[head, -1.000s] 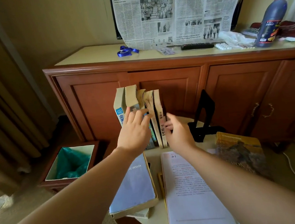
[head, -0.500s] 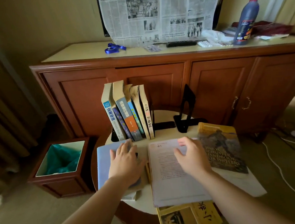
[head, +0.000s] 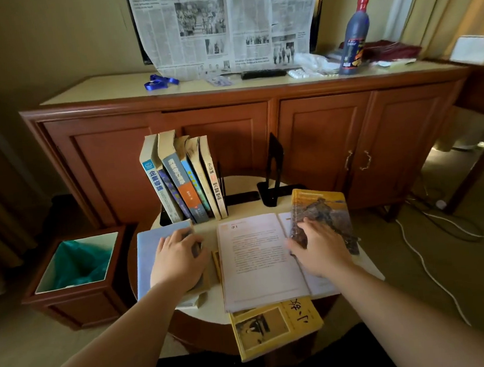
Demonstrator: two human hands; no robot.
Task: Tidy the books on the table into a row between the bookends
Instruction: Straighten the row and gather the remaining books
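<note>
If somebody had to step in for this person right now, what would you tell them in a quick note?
Left hand: resting on the pale blue book, fingers slightly curled over its right edge.
Right hand: lying on the picture-cover book, fingers fairly straight.
Done: five books stand leaning against the left bookend.
The right bookend stands apart, with a gap between.
Left: the blue book, the picture-cover book, the open book and the yellow book under it still lie flat on the table. Stand them in the row, then close up the right bookend.
</note>
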